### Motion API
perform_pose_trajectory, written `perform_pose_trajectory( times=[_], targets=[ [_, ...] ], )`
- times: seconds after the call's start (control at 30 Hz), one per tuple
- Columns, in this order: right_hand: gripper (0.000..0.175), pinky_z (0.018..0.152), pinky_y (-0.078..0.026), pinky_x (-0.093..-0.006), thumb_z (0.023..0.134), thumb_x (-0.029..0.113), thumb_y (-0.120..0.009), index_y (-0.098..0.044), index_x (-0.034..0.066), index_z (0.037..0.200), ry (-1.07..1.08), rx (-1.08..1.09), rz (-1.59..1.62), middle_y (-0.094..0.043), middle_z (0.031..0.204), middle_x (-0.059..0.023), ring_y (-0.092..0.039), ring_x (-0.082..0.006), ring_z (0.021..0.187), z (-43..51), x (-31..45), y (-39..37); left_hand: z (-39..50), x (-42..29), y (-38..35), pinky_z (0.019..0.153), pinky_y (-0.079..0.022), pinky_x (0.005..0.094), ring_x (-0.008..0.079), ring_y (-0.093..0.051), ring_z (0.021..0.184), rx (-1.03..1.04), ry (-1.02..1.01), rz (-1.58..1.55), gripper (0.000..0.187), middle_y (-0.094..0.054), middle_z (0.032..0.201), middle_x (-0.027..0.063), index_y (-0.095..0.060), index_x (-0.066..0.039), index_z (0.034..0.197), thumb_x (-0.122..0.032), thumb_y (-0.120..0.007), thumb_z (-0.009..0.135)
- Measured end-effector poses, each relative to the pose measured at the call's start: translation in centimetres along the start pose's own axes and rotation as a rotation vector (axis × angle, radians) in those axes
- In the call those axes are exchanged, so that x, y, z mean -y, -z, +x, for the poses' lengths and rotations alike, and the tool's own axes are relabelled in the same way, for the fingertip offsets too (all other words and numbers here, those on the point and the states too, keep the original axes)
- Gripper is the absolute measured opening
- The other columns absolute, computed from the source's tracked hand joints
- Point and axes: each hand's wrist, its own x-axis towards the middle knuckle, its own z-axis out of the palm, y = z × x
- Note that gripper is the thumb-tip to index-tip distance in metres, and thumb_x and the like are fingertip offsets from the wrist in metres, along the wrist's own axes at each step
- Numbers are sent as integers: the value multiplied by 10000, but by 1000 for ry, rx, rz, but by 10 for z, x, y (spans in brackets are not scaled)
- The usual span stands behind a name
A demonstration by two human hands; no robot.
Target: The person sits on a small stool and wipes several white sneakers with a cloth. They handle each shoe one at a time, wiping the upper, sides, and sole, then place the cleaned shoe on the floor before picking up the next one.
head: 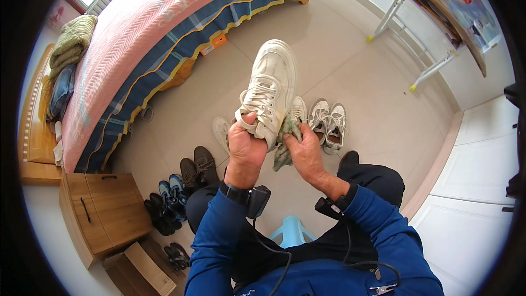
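Note:
My left hand (246, 150) grips a white lace-up sneaker (274, 70) by its ankle opening, the thumb at the tongue and loose laces. The toe points away from me, and a yellowish mark shows low on its side. Against that side, near the heel, my right hand (306, 152) pinches a crumpled green and white cloth (282, 158). Behind the held shoe, another white sneaker (298, 109) and a pale shoe (221, 129) stand on the floor, both partly hidden. A pair of white and grey sneakers (336, 125) stands just right of my right hand.
Dark brown shoes (205, 164), blue sneakers (177, 189) and black shoes (158, 213) line the left, beside a wooden cabinet (119, 209) and an open cardboard box (150, 269). A bed (135, 45) lies upper left, a folding table (460, 41) upper right. A light-blue stool (292, 232) is beneath me.

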Motion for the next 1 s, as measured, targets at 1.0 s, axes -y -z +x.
perform_pose_trajectory(
  times=[1.0],
  targets=[
    [438,1013,-491,-356,948,84,-686,-563,27,1364,-666,373,869,-643,1312,-71,-608,-202,1195,-37,-55,-52,-15,-2,-19,1118,-442,480,334,-609,1224,-9,71,-73,485,-639,1327,162,-549,33,1360,-149,-637,919]
  ],
)
